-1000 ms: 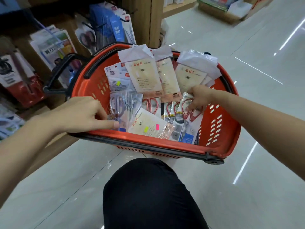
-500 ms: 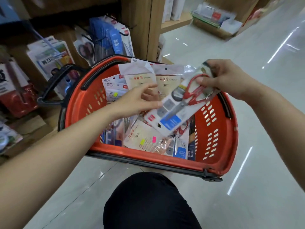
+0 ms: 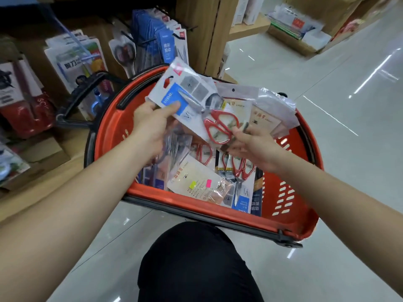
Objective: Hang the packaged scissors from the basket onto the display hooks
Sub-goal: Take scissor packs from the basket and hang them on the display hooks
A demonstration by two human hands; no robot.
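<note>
Red plastic shopping basket (image 3: 218, 216) on the pale floor holds many packs, so the job looks barely begun for this load. One clear-and-white pack of red-handled scissors with a blue label (image 3: 192, 99) is lifted above the basket's middle, not yet on any hook, and many more sleeves lie or stand inside the basket beneath it. The left hand (image 3: 150, 125) pinches the pack's blade end, thumb pressed on the blue label with the fingers behind. The right hand (image 3: 255, 147) is at the handle end, fingers loosely spread; whether they grip the pack I cannot tell. The black wire display hooks (image 3: 130, 38), beyond the basket's far-left rim, already carry blue card packs (image 3: 166, 45), so the hanging itself remains. As for writing, a hung blue pack seems to read 锋利 over 剪切. A dark pack (image 3: 257, 205) at the basket's near rim shows 防锈 and 剪切 upside down, and the held pack bears a thin V mark. Red characters on the beige sleeves (image 3: 263, 118) at the basket's far side are too blurred to read.
</note>
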